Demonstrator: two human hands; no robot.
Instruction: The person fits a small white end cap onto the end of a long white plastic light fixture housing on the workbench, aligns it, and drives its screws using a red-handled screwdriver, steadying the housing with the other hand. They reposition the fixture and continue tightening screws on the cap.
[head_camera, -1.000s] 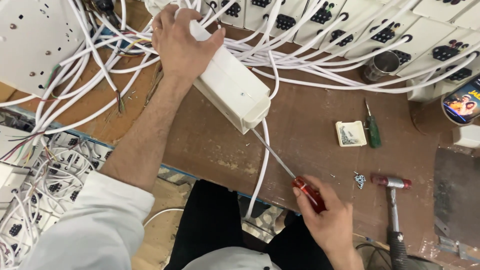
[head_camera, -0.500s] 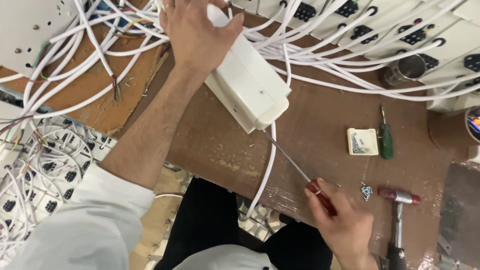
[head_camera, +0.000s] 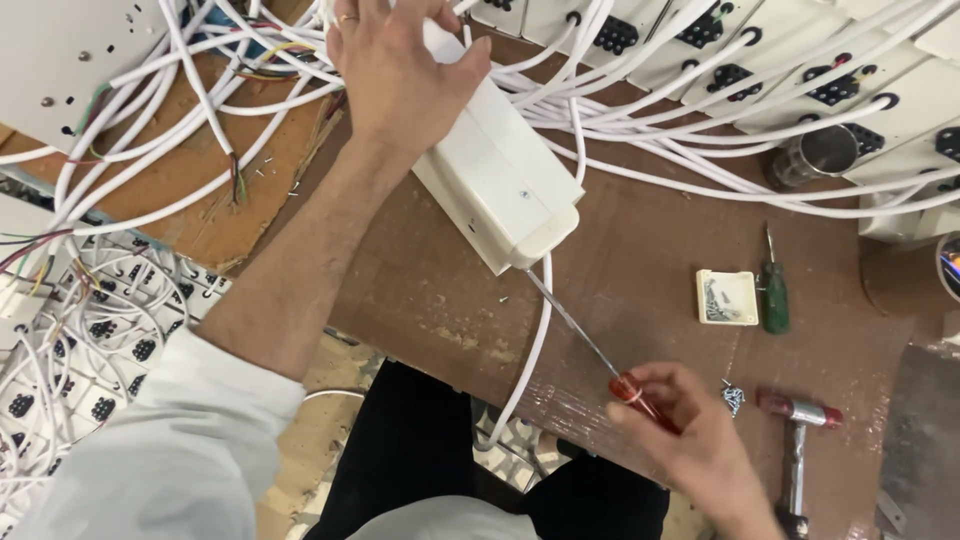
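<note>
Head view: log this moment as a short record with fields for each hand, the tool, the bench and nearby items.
left hand: left hand pressed on top of the white power strip housing, holding it on the bench
right hand: right hand grips the red-handled screwdriver
tool tip: at the housing's near end, beside its white cable
bench: brown worktop
nearby: green screwdriver, small screw box, hammer, metal cup
</note>
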